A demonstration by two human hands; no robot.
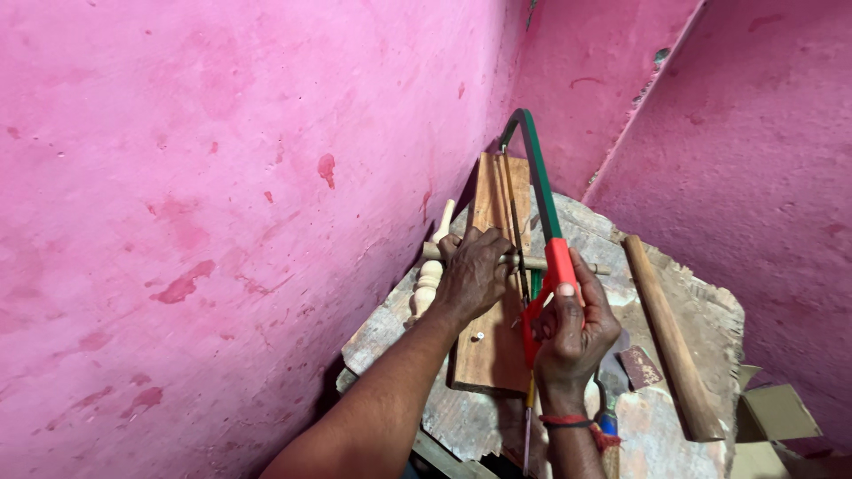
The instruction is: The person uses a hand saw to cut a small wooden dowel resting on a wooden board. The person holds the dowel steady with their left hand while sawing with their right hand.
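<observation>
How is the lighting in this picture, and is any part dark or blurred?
Head view: soft, even light on the pink plaster wall; dark shadow in the corner behind the green-framed hacksaw; the left hand and right hand look sharp; no glare.

Sawing a wooden rod on a board in a pink corner

The left hand [475, 270] presses a thin wooden rod [581, 265] across a brown wooden board [488, 355], while the right hand [575, 333] grips the red handle of a green-framed hacksaw [537, 182] (blade resting on the rod beside the left fingers). A turned wooden spindle [432, 270] lies left of the board; a long wooden handle [670, 337] lies well to the right on the worn worktop [710, 306].
</observation>
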